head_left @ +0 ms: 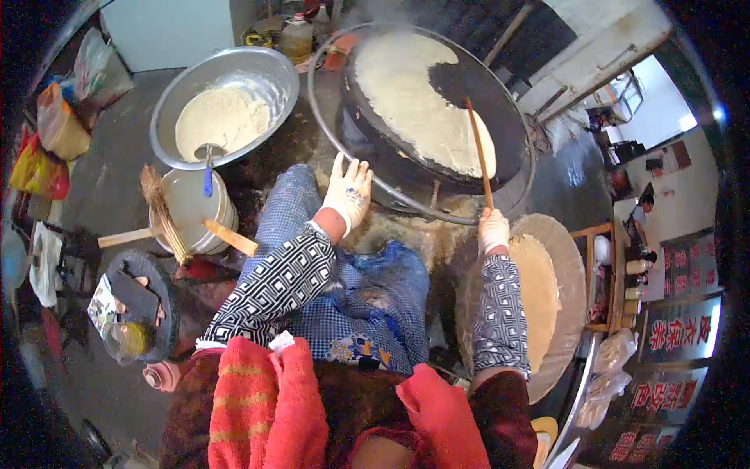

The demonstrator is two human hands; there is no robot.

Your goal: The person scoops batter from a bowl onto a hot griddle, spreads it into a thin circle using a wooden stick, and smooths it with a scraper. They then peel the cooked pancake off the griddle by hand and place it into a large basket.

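the right hand [493,231], in a white glove, is closed around the near end of a long wooden stick [479,152]; the stick's far tip lies on the round black griddle [476,86], at the edge of the pale batter [406,86] spread over most of it. the left hand [348,192], also gloved, holds nothing, its fingers spread by the griddle's near rim. a metal bowl [168,102] of batter sits well to the left, and a stack of flatbreads [539,289] lies just beside the right forearm.
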